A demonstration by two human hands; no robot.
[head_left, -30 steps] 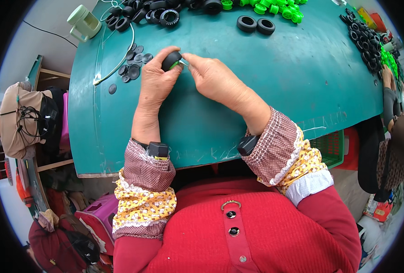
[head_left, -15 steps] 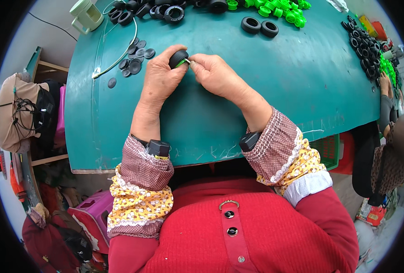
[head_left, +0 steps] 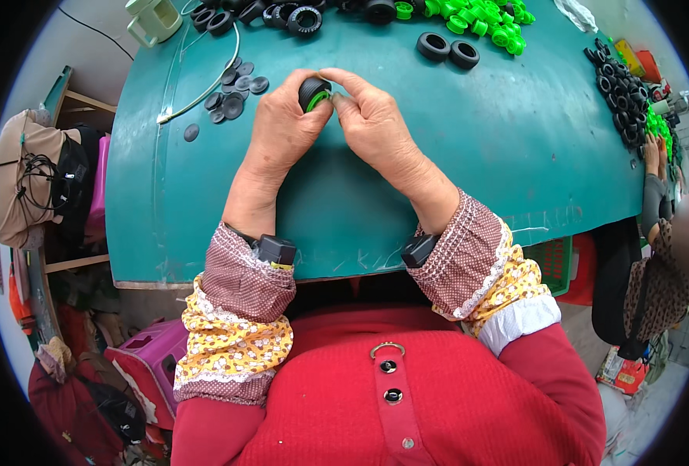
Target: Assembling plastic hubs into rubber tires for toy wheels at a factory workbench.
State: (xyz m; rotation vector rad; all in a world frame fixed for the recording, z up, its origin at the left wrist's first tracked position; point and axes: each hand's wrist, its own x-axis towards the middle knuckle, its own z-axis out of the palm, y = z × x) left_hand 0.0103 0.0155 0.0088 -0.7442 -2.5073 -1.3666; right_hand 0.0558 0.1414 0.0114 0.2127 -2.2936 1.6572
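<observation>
Over the middle of the table, my left hand (head_left: 282,128) is closed round a small black toy tire (head_left: 308,88) with a bright green hub (head_left: 319,101) inside it. My right hand (head_left: 379,128) grips the same wheel from the other side: its index finger reaches over the top of the tire and its thumb is by the hub. Something small and pale shows at the right thumb tip, too little to name. Left of my hands lie several flat black discs (head_left: 233,106). Two loose tires (head_left: 433,46) sit together farther back on the right.
The green table (head_left: 499,147) carries a pile of black tires (head_left: 304,21) and green hubs (head_left: 478,15) at the far edge. A pale cup (head_left: 154,21) and a white cord (head_left: 220,81) are at far left. Another person's hand (head_left: 653,155) is beside more tires (head_left: 620,97) at right.
My right index finger has moved up over the top of the tire, where before the fingers pinched a thin metal piece at the hub. The wheel has turned slightly, showing more green.
</observation>
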